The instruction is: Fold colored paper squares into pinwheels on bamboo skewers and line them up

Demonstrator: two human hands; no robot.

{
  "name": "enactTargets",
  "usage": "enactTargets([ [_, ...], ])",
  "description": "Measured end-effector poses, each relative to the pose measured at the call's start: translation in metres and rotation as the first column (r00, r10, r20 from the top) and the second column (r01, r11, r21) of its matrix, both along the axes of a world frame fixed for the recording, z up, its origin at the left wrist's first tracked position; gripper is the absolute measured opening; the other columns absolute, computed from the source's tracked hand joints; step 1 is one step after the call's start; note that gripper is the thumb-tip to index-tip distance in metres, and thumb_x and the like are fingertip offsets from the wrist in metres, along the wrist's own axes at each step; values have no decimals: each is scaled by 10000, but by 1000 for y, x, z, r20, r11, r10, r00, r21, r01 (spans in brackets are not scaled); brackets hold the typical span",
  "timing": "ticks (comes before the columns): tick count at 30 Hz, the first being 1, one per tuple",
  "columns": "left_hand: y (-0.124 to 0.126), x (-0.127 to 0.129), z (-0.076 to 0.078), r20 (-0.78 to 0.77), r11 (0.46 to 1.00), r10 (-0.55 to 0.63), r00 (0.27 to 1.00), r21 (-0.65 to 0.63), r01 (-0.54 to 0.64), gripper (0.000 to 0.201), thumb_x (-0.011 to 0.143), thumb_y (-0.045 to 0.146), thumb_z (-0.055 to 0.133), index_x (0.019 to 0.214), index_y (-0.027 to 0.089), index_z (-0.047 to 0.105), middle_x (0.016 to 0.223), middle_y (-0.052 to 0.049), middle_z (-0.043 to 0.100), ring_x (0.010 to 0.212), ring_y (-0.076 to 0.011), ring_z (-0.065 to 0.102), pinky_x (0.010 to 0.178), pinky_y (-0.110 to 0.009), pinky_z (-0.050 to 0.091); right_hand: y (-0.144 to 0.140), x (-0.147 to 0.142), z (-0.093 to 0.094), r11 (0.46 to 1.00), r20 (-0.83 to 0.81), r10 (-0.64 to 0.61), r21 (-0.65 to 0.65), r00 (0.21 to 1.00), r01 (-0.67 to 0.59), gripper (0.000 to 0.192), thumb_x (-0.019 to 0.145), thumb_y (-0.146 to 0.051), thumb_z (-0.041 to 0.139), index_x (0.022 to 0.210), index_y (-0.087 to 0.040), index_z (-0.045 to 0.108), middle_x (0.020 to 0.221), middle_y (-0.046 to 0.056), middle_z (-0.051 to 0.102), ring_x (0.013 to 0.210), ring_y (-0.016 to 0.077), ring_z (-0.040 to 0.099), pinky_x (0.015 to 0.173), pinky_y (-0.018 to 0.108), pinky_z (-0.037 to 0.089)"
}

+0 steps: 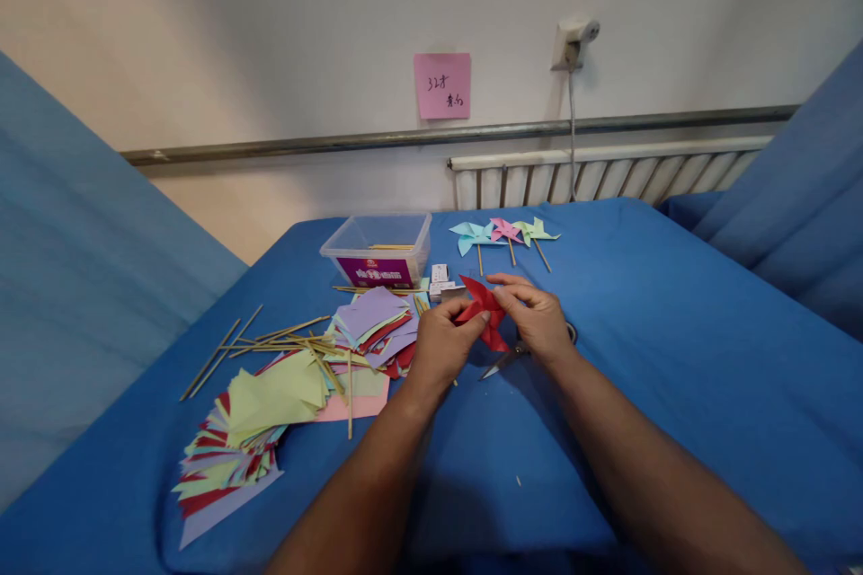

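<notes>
A red paper pinwheel [494, 334] with folded points is held up between my two hands. My left hand [441, 337] closes on it from the left, its thumb lying across the middle. From the right, my right hand [539, 319] pinches the edge of the paper, with the index finger stretched out above it. No stick shows on this pinwheel. Under my right hand lies a pair of scissors [497, 365], its handles partly covered. Small white boxes [440, 274] stand just behind my left hand.
Finished pinwheels in blue [473, 235], pink [505, 231] and green [536, 233] lie at the back. A clear plastic box [381, 243] stands left of them. Coloured paper sheets [276, 395] and several wooden sticks [283, 340] spread over the left side of the blue-covered table [674, 359].
</notes>
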State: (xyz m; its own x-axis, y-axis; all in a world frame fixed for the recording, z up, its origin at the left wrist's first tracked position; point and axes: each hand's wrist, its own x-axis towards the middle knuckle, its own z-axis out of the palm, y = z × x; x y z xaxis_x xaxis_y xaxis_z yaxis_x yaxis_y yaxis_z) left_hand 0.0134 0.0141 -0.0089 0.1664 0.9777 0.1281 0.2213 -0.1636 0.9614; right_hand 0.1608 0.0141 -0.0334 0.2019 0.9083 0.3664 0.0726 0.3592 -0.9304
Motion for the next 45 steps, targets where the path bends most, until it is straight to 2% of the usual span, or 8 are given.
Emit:
enactTargets([
  [7, -1, 0, 2, -3, 1000, -15, 1000, 14, 15, 174, 700, 337, 691, 724, 165, 706, 670, 2, 650, 648, -152, 560, 625, -251, 405, 0, -3, -2, 991, -187, 80, -91, 979, -98, 161, 737, -386, 730, 810, -245, 756, 1071, 62, 704, 1019, 234, 627, 930, 409, 462],
  [12, -1, 0, 2, -23, 1000, -18, 1000, -23, 17, 197, 692, 355, 701, 698, 158, 692, 652, -1, 633, 621, -144, 537, 595, -250, 388, 1, -4, -5, 986, -213, 95, -114, 972, -121, 181, 694, -417, 771, 673, -243, 726, 1035, 42, 698, 993, 228, 623, 914, 392, 463],
  [16, -1, 1, 2, 46, 997, -34, 998, -64, 37, 196, 673, 341, 719, 716, 151, 700, 683, -13, 651, 638, -148, 551, 620, -258, 406, -2, -4, -1, 972, -331, 154, -117, 931, -202, 346, 810, -550, 622, 755, -232, 745, 1023, 56, 714, 992, 212, 629, 928, 361, 455],
  [19, -2, 2, 4, 87, 992, -45, 995, -114, 55, 196, 656, 327, 736, 731, 148, 708, 694, -20, 662, 636, -149, 563, 633, -261, 419, -4, -5, 1, 952, -417, 173, -159, 892, -260, 429, 841, -592, 557, 781, -213, 747, 902, 62, 729, 865, 191, 649, 835, 326, 488],
  [23, -4, 2, 6, 88, 985, -74, 993, -149, 87, 189, 649, 320, 746, 715, 148, 703, 681, -17, 660, 615, -141, 560, 616, -254, 418, -4, -5, 1, 950, -373, 154, -197, 915, -241, 326, 762, -537, 689, 758, -215, 741, 760, 26, 710, 697, 158, 628, 680, 277, 492],
  [34, -2, 2, 5, 136, 976, -68, 988, -198, 95, 240, 616, 343, 778, 713, 140, 696, 660, -20, 647, 585, -138, 551, 582, -255, 413, -4, -6, 1, 943, -450, 143, -210, 881, -260, 356, 713, -561, 726, 738, -206, 737, 716, 30, 690, 616, 147, 593, 608, 275, 476],
  [38, -2, 2, 2, 160, 984, -59, 985, -157, 85, 244, 632, 324, 772, 759, 144, 668, 711, -24, 660, 627, -146, 579, 624, -263, 437, -4, -6, 0, 935, -514, 160, -194, 843, -295, 352, 695, -545, 751, 681, -198, 689, 652, 9, 654, 570, 126, 564, 576, 259, 468],
  [45, -7, 2, 4, 80, 998, 19, 997, 66, -25, 338, 683, 277, 749, 984, 209, 609, 853, -37, 688, 749, -189, 638, 701, -294, 468, -4, -9, 0, 917, -538, 174, -217, 825, -335, 398, 703, -588, 719, 727, -197, 649, 666, 11, 652, 577, 140, 578, 565, 268, 484],
])
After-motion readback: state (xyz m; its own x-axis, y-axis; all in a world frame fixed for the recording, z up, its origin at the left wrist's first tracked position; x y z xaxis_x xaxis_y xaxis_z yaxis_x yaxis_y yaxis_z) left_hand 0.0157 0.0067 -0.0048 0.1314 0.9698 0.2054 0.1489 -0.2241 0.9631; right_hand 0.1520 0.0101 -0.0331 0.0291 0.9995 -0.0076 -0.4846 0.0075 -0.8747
